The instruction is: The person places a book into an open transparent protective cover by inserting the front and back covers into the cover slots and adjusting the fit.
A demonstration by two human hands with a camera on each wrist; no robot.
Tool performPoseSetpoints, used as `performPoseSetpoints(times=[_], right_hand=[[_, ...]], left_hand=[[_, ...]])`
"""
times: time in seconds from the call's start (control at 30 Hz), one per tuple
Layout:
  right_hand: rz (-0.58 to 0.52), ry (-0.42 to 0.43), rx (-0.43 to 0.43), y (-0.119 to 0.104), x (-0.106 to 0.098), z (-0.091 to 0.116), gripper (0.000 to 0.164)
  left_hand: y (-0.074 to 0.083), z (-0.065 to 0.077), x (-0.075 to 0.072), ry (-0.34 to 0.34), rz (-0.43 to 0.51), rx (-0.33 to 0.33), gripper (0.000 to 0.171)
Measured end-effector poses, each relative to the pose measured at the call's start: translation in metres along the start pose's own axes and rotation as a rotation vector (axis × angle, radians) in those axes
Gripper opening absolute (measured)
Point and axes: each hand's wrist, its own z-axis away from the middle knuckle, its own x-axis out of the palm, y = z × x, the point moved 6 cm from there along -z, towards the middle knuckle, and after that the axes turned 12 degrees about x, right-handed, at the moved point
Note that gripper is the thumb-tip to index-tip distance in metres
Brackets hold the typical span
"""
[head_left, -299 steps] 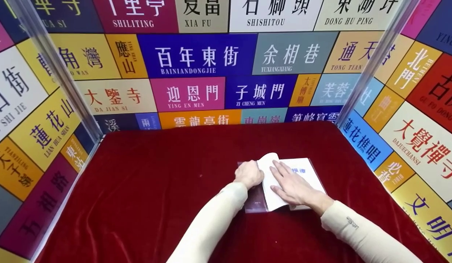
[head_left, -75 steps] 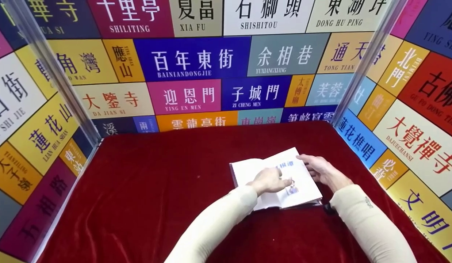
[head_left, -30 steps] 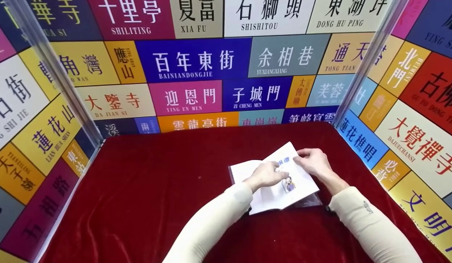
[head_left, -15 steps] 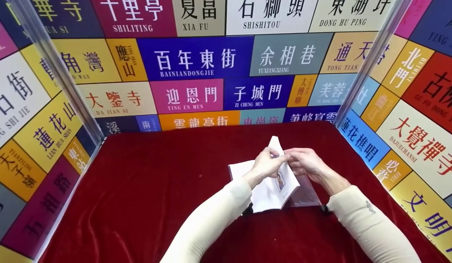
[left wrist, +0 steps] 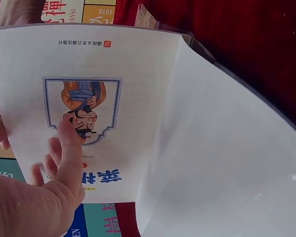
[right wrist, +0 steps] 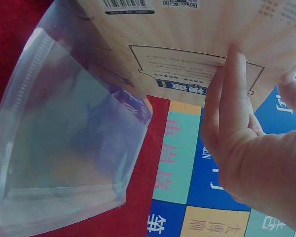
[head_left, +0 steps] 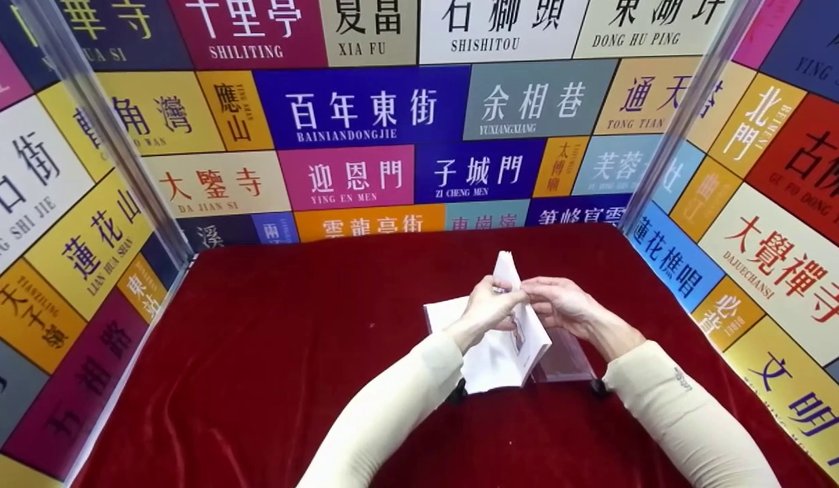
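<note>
The step in hand looks like fitting the book (head_left: 494, 359) into its clear jacket (head_left: 565, 356): the book stands half open on the red-clothed counter (head_left: 311, 352), its front side lying to the left and the block of pages tilted up near vertical, while one side of the jacket lies bare on the right. The right hand (head_left: 572, 308) pinches the raised block near its outer edge, thumb on the page side and fingers against the back cover (right wrist: 182, 74). The left hand (head_left: 490, 308) holds nothing; its fingers are loosely bent and touch the title page (left wrist: 130, 118). The next move would seem to call for keeping the pages together, opening the jacket's pocket and guiding the back cover's edge in without creasing it. Hard to make out is how far the front cover sits inside the jacket, as only a thin dark rim shows at the left. The left hand covers part of the title, the barcode (right wrist: 126, 5) is cut off by the frame, and the jacket's pocket mouth is blurred by glare.
</note>
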Motion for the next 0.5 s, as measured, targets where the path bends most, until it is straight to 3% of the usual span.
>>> performPoseSetpoints(times=[0.2,0.5], right_hand=[[-0.021,-0.039,0.005,0.004,-0.001,-0.002,0.014],[-0.035,-0.068,0.001,0.007,-0.001,-0.004,0.015]], left_hand=[[-0.007,-0.001,-0.002,-0.006,0.115,-0.037,0.042],[-0.012,-0.002,-0.005,-0.013,0.153,-0.043,0.044]])
